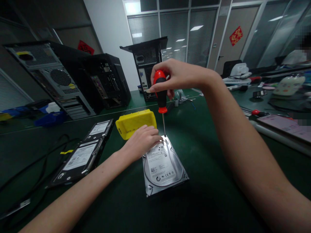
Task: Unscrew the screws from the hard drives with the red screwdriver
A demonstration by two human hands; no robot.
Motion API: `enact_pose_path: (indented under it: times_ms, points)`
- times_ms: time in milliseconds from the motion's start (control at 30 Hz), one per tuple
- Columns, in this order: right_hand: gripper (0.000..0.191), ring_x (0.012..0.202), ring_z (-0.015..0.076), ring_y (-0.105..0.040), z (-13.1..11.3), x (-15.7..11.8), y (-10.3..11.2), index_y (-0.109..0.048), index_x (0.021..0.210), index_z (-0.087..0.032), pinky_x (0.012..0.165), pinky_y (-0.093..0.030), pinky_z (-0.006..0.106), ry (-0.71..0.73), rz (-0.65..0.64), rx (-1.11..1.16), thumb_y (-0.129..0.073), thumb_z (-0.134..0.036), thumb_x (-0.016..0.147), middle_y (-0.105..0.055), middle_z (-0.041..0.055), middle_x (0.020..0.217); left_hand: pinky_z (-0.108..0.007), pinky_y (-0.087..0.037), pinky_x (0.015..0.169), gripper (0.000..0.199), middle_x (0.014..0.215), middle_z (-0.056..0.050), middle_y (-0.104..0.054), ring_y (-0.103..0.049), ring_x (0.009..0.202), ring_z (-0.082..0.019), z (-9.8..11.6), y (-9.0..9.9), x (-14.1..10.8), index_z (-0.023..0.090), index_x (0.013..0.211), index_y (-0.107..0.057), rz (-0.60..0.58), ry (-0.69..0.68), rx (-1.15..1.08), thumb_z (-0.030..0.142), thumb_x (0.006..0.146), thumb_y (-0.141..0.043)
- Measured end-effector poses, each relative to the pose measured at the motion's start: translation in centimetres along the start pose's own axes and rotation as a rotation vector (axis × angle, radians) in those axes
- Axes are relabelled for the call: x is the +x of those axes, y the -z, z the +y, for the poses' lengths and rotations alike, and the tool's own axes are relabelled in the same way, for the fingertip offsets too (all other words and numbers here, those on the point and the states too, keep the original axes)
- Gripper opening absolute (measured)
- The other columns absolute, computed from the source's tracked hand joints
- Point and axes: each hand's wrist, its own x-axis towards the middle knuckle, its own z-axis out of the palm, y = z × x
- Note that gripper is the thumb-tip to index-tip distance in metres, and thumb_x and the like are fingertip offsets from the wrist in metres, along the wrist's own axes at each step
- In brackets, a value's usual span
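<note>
A silver hard drive (161,163) with a white label lies flat on the green table. My right hand (173,76) is closed around the red-and-black handle of a screwdriver (161,94), held upright. Its shaft points down, and the tip meets the drive's far edge near a corner. My left hand (145,139) lies over the far left part of the drive, fingers together and gripping it; the fingertips partly hide the label. Right behind that hand is a yellow plastic bin (136,121) with small dark bits inside.
Two black hard drives (81,155) (98,129) lie at left beside dark cables (45,158). Several computer cases (63,77) stand along the back. A small clear bag (179,94) is behind the screwdriver. At right are a pink flat item (286,126) and another red-handled tool (256,112).
</note>
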Motion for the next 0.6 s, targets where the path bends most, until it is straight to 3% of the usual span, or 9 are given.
enact_pose_path:
  times_ms: [333,467,600]
  points:
    - [0.038,0.054,0.0064,-0.055,0.1,0.1,-0.1,-0.055,0.093,-0.016,0.045,-0.044,0.016,-0.005,-0.005,-0.026,-0.065,-0.046,0.073,-0.062,0.0024,0.080,-0.029,-0.030,0.061,0.016,0.074,-0.003,-0.059,-0.048,0.068,-0.016,-0.1,-0.4,-0.6,0.016,0.094,-0.065,0.063,-0.136,0.195,0.019,0.092,-0.049]
    - [0.039,0.057,0.0068,-0.057,0.2,0.2,-0.1,-0.056,0.093,-0.016,0.045,-0.044,0.015,0.000,-0.012,0.000,-0.066,-0.047,0.072,-0.062,0.0024,0.081,-0.029,-0.032,0.061,0.022,0.074,-0.003,-0.058,-0.048,0.067,-0.016,-0.2,0.1,-1.9,0.016,0.098,-0.064,0.106,-0.091,0.153,0.017,0.094,-0.043]
    - [0.039,0.059,0.0071,-0.059,-0.3,0.0,-0.2,-0.055,0.095,-0.016,0.046,-0.046,0.015,0.031,-0.033,0.032,-0.065,-0.046,0.073,-0.062,0.0020,0.084,-0.028,-0.033,0.061,0.025,0.075,-0.003,-0.057,-0.048,0.067,-0.016,0.3,1.1,-5.5,0.017,0.101,-0.064,0.143,0.030,0.011,0.019,0.095,-0.039]
